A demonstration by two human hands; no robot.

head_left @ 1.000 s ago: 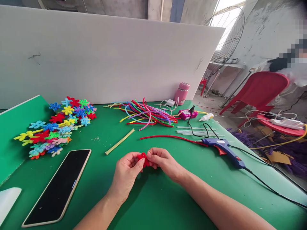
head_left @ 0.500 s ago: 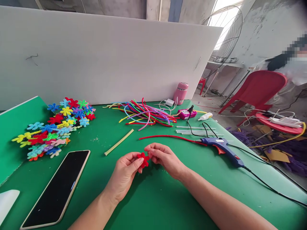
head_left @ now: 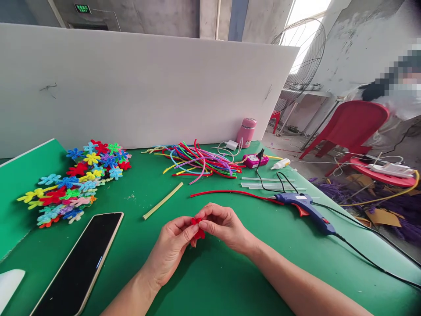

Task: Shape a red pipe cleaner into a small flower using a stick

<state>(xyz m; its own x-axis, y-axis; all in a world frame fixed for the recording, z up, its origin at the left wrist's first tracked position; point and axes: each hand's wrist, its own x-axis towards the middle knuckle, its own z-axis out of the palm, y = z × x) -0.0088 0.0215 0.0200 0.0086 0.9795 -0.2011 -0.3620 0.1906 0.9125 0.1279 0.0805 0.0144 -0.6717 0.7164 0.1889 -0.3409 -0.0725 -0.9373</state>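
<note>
Both hands meet over the green table (head_left: 210,272), low in the middle of the view. My left hand (head_left: 173,248) pinches a small red pipe-cleaner flower (head_left: 198,232) from the left. My right hand (head_left: 223,226) pinches the same flower from the right, its fingertips pressed on the top petals. Most of the flower is hidden by my fingers. A long red pipe cleaner (head_left: 230,193) lies on the table just beyond my hands.
A pile of coloured pipe-cleaner flowers (head_left: 75,182) lies at the left, a phone (head_left: 82,263) at the lower left. Loose pipe cleaners (head_left: 200,160) lie at the back; a blue glue gun (head_left: 307,206) with its cord lies right. Another person sits far right.
My right hand came back onto the red flower after lifting slightly off it. The view tilted up a little, so everything sits lower in the picture.
</note>
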